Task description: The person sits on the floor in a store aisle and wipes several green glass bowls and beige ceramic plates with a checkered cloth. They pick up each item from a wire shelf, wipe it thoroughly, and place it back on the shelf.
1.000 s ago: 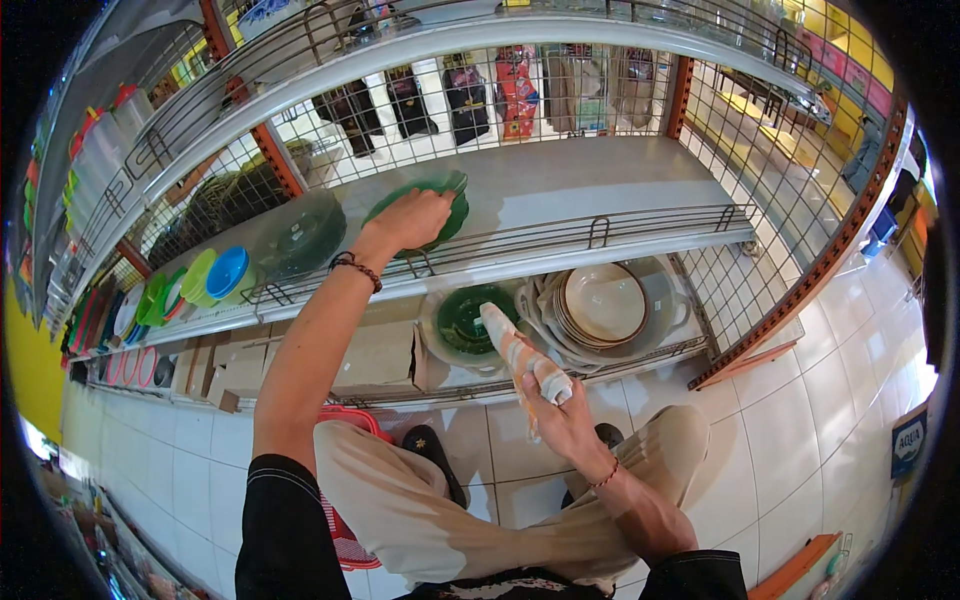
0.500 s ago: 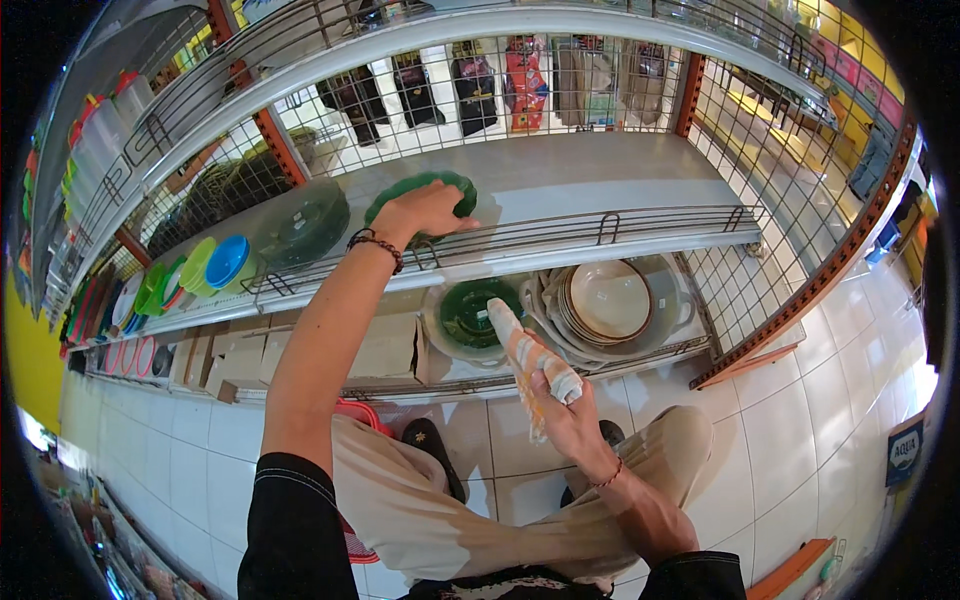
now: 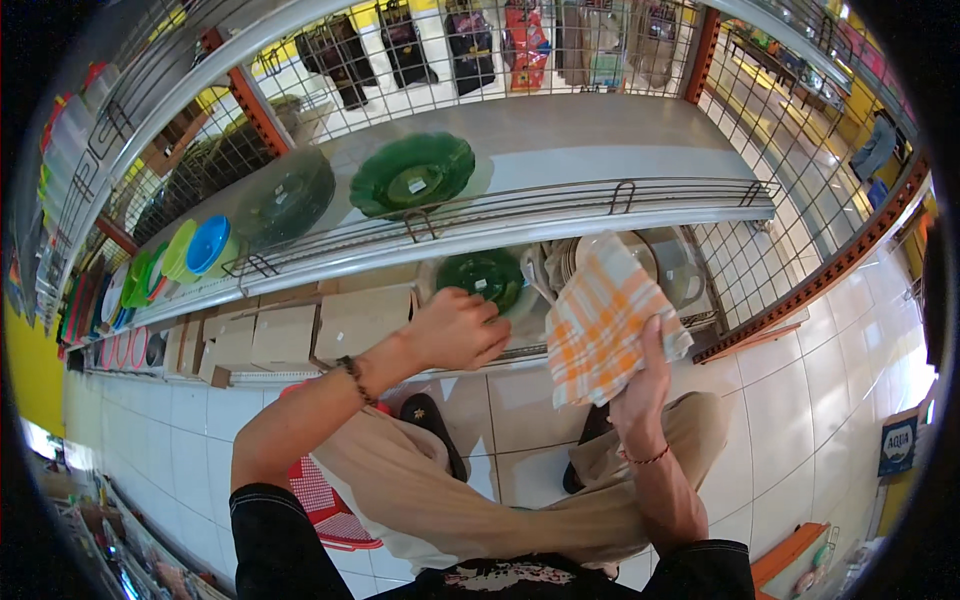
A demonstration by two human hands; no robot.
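Note:
My right hand [image 3: 642, 388] grips an orange-and-white checked cloth [image 3: 610, 325] by its lower right part, thumb on top; the cloth hangs spread out in front of the lower shelf. My left hand [image 3: 460, 330] is in the air left of the cloth, fingers loosely bent and apart, with nothing visible in it. Just beyond it, partly hidden by its fingers, a green glass plate [image 3: 475, 270] sits on the lower shelf. On the shelf above lies a scalloped green glass dish [image 3: 390, 165] with a white sticker, touched by neither hand.
Left of the scalloped dish are a clear glass plate [image 3: 285, 195] and blue and green bowls [image 3: 208, 245]. A wire rail [image 3: 520, 205] edges the upper shelf. Below stand cardboard boxes [image 3: 365, 325] and stacked plates [image 3: 640, 250], partly behind the cloth. A red basket [image 3: 330, 515] is beside my leg.
My left hand has let go of the scalloped green dish and come down toward me. The cloth, rolled or bunched before, is now opened out and higher in my right hand.

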